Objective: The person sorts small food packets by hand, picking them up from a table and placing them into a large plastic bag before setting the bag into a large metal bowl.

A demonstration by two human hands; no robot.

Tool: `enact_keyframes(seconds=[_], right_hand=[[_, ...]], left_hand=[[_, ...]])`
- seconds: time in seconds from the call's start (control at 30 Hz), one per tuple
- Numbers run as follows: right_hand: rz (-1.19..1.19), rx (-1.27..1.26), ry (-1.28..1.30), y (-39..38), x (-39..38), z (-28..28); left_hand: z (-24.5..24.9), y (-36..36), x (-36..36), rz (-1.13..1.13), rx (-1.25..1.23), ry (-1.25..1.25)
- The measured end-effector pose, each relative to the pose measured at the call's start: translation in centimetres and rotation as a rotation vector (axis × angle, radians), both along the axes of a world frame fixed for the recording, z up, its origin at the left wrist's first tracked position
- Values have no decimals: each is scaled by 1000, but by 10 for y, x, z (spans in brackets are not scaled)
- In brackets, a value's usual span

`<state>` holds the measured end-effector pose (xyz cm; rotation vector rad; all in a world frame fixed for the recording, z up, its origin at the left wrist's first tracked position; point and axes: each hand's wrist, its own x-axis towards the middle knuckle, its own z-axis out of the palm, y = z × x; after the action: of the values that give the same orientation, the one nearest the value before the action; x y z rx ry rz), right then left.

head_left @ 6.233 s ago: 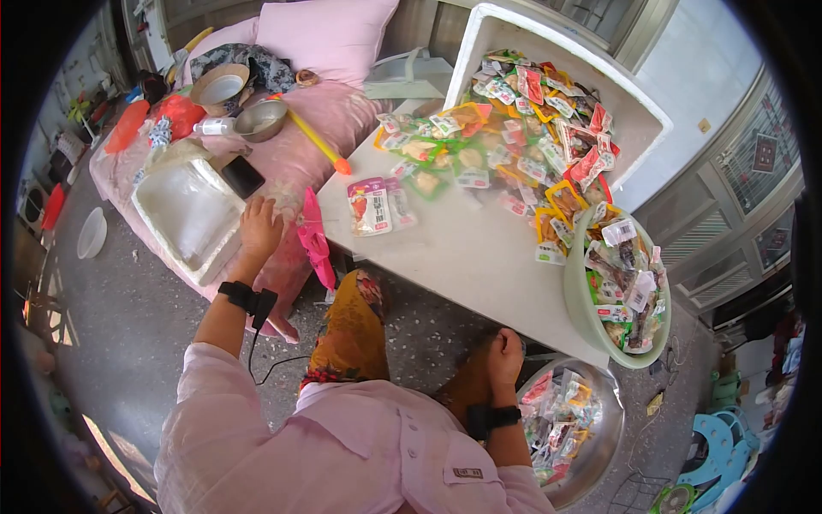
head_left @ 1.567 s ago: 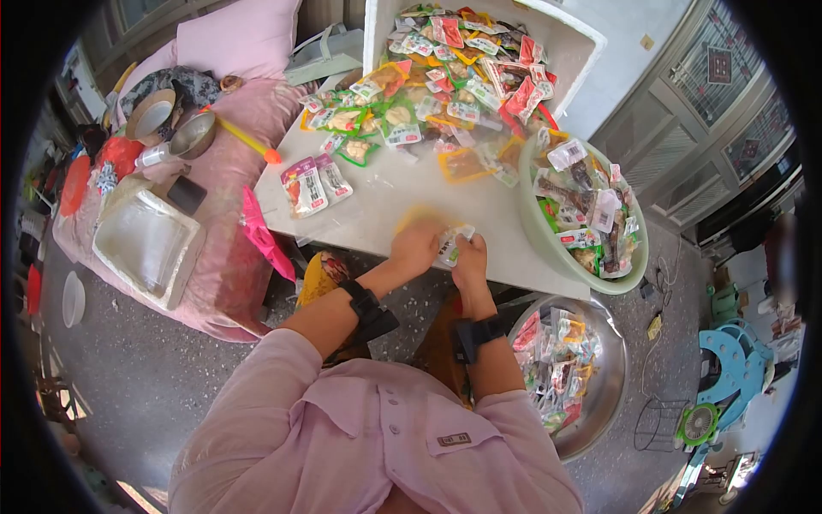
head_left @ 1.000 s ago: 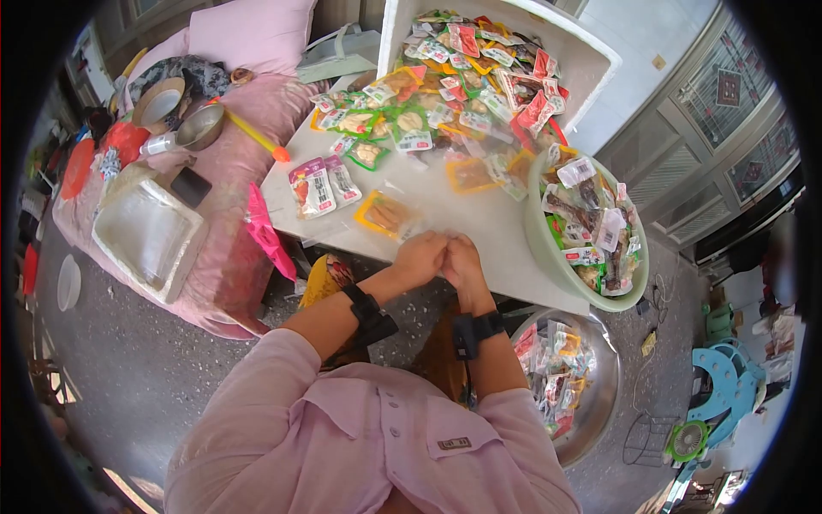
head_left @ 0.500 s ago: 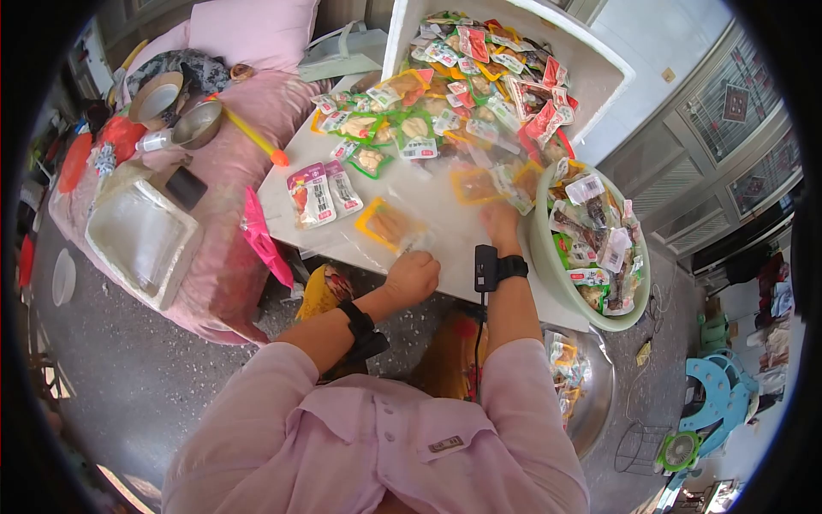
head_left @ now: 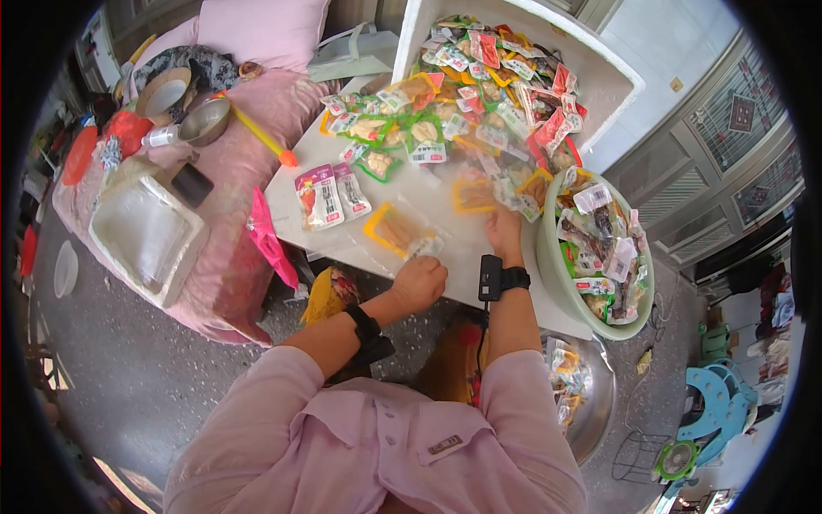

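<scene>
My left hand [head_left: 419, 281] is closed at the table's front edge, its fingers curled against the near end of a clear bag holding a yellow-edged food packet [head_left: 396, 230]. Farther right, my right hand [head_left: 505, 230] reaches over the table with its fingertips at another yellow-edged packet [head_left: 473, 196], which is blurred. That hand's grip is partly hidden. To the left lie two white-and-purple printed pouches [head_left: 318, 199]. Behind both hands spreads a heap of small sealed food packets [head_left: 425, 133].
A white foam box [head_left: 612, 81] full of packets stands at the back of the table. At right is a pale green tub [head_left: 548, 257] of packets; below it, a metal basin [head_left: 604, 394]. A pink bag [head_left: 270, 240] hangs at the left edge.
The view has shifted slightly. Relative to the table, the packet by my right hand has moved a little left and nearer. My left hand stays beside its bagged packet.
</scene>
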<state>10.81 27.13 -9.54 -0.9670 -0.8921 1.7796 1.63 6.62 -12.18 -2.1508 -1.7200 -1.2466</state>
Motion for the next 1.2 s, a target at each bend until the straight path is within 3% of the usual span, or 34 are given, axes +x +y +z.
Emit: enact_keyframes(seconds=[0.13,0.5,0.77,0.87,0.97,1.07,1.2], right_hand=[[-16,-9,162,-60,18,19],[-90,17,186,-153,92,14],[-4,-17,220,-165,92,5],[-39,112,-17,-170,88,15],[125,389,-196,-166,93,11],[117,501,-179,-148,98,-10],[49,265,-47,-131,102,-30]], left_hand=[[-1,1,1,8,-17,-27],[4,0,5,81,-115,-224],[1,5,5,112,-90,-436],[4,6,3,109,-124,-493],[0,8,-1,73,-136,-531],[0,8,-1,107,-134,-490],[-4,8,0,93,-113,-500]])
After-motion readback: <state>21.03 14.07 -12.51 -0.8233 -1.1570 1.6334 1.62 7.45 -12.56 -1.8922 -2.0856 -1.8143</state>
